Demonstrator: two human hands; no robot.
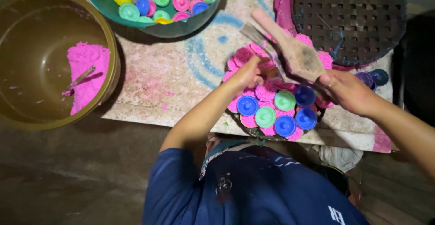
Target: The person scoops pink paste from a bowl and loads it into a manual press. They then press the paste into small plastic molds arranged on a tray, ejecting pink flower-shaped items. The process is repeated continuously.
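A round tray near the table's front edge holds pink crumbly cakes and small blue and green plastic moulds. My left hand rests on the pink cakes at the tray's left side with its fingers curled. What they pinch is hidden. My right hand grips a worn wooden paddle that slants up and left over the tray. A thin metal strip lies alongside the paddle, between my two hands.
A green basin of several coloured moulds stands at the back. A brown bucket at the left holds pink powder and a spoon. A dark lattice tray sits back right. Two purple-blue moulds lie beside my right hand.
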